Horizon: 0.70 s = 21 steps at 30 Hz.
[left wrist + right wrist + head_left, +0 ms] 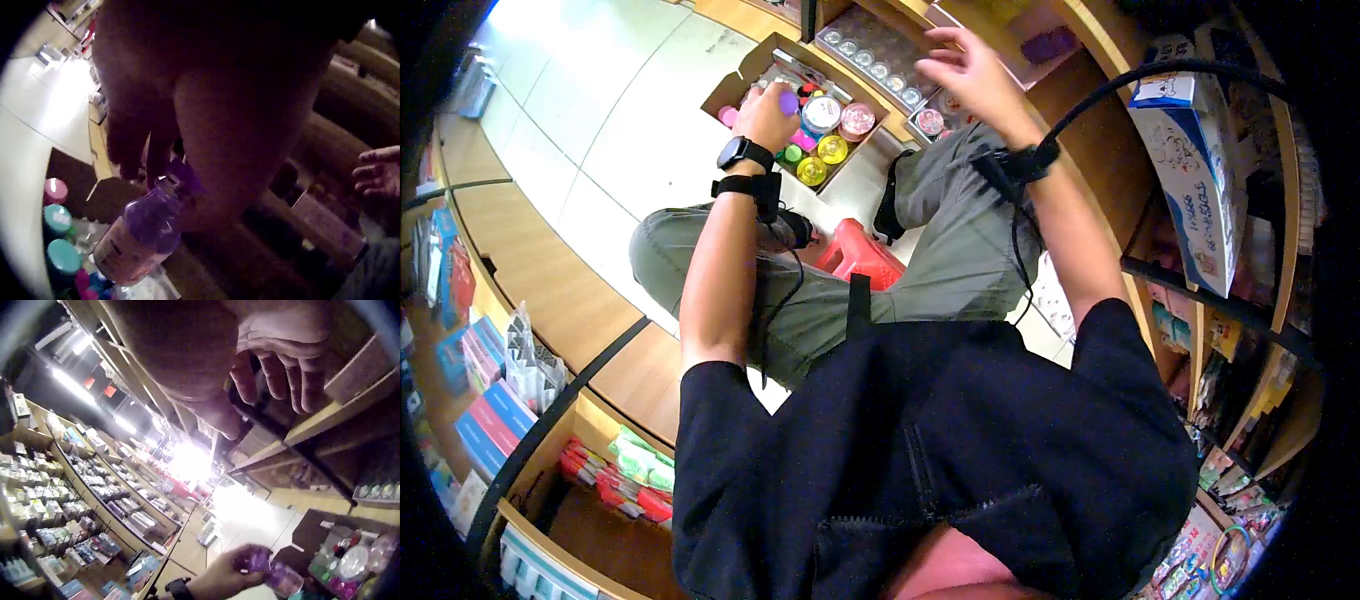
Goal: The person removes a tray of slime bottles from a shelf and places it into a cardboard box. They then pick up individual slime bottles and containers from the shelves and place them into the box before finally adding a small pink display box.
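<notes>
My left hand [765, 120] grips a small clear bottle of purple liquid [134, 240] by its top, above an opened cardboard box [752, 64]. The bottle hangs tilted in the left wrist view, its printed label partly visible. Inside the box are a white-lidded tub [821, 114], a pink tub [857, 121] and yellow-topped containers [832, 150]. Teal-lidded containers [64, 256] show in the left wrist view. My right hand [975, 78] is raised beside the shelving, fingers spread and slightly bent, holding nothing. In the right wrist view its palm and fingers [284, 362] show.
Rows of small clear jars [875, 68] stand on the low shelf behind the box. A red plastic stool [860, 255] is between the person's legs. Wooden shelving lines both sides, with a white printed carton [1185, 180] at the right. Black cables run from both wrists.
</notes>
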Available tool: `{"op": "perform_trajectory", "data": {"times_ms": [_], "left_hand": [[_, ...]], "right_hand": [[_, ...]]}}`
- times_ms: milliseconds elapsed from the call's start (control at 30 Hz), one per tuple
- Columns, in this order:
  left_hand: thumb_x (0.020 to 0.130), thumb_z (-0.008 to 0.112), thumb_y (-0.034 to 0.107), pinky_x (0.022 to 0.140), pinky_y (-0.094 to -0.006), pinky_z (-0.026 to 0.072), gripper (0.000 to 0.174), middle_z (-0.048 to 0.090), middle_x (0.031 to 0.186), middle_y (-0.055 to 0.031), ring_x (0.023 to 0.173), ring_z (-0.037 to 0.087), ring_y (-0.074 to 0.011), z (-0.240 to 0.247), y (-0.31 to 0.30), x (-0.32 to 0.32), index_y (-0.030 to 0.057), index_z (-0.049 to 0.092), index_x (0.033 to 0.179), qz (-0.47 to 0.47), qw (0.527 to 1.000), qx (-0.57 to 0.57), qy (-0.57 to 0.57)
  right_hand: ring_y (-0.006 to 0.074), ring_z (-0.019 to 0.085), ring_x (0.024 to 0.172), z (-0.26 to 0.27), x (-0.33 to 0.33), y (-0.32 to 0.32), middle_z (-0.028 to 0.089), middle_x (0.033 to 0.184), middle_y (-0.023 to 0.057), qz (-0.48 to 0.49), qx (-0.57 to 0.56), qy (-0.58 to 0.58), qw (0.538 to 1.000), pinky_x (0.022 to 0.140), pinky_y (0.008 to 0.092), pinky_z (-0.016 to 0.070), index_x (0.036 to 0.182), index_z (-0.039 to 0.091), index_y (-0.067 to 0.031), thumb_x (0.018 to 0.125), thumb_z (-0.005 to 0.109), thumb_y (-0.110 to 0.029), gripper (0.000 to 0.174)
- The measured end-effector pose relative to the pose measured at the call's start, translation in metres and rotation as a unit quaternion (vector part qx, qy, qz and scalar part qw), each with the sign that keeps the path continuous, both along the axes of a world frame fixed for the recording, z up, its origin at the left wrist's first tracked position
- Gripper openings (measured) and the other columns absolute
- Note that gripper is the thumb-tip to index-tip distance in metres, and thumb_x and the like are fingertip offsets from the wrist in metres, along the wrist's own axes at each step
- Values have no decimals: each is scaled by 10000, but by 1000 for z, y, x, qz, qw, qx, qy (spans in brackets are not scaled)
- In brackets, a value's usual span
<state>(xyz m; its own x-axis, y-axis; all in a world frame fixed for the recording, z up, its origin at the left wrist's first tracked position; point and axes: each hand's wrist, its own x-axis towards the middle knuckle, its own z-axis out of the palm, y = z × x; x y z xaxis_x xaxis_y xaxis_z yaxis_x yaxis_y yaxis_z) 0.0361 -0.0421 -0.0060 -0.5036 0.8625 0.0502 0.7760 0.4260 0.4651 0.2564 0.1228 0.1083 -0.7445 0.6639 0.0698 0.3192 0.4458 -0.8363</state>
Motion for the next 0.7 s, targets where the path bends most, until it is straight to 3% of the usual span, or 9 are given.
{"op": "perform_trajectory", "data": {"times_ms": [67,100,200,300,400,500,567,600,700], "left_hand": [[709,629,295,802,-408,464,345,618,987,-131,948,575,-318,-16,1,2,130,603,1011,-4,991,-107,74],[709,629,295,802,-408,464,345,618,987,-131,948,575,-318,-23,2,4,130,603,1011,-4,991,-109,75],[737,615,277,825,-401,424,273,639,966,-120,984,559,-293,-47,5,9,115,615,956,2,977,-199,72],[769,562,226,841,-414,403,226,637,970,-122,1020,538,-295,-70,8,16,104,612,952,-17,973,-202,114],[802,483,178,878,-411,365,221,629,988,-123,1044,515,-278,-92,7,20,99,573,988,-19,974,-185,133],[830,442,186,880,-396,356,211,623,994,-107,1030,513,-250,-96,7,24,107,571,977,-15,964,-223,146],[848,420,183,862,-389,361,207,622,980,-97,1000,519,-235,-110,4,23,113,575,968,-21,957,-213,195],[852,420,182,845,-377,365,204,619,959,-89,975,520,-226,-118,6,21,113,581,956,-9,958,-209,198],[838,440,178,845,-359,364,183,610,928,-73,973,512,-231,-119,6,23,111,587,923,-4,961,-194,198]], "right_hand": [[180,568,1002,2,25,19,587,1066,90,-55,21,-26,998,847,293,469,1135,522,-9,790,673,-162,406],[205,611,890,-2,37,28,597,1013,160,-56,23,23,998,761,304,503,1109,544,-11,766,686,-204,418],[206,608,915,-1,66,39,609,977,145,-98,28,16,995,769,306,500,1094,546,11,768,679,-194,407],[201,607,902,0,82,42,605,968,143,-142,61,-5,988,768,306,494,1085,552,7,768,673,-185,389],[174,568,808,-7,94,55,615,906,102,-180,178,22,967,715,304,470,1064,566,-27,762,664,-177,351],[227,573,881,-5,100,68,606,931,124,-229,200,-22,952,778,314,457,1073,558,-25,746,666,-181,378],[329,577,934,-15,101,82,614,956,189,-235,323,0,917,846,392,432,1186,480,-24,750,653,-205,502],[308,509,1046,0,93,74,542,1097,191,-259,220,-35,940,921,370,378,1215,441,7,749,659,-191,552],[326,388,1202,5,86,85,424,1273,213,-358,139,-116,916,1011,368,297,1274,375,18,751,660,-241,649]]}}
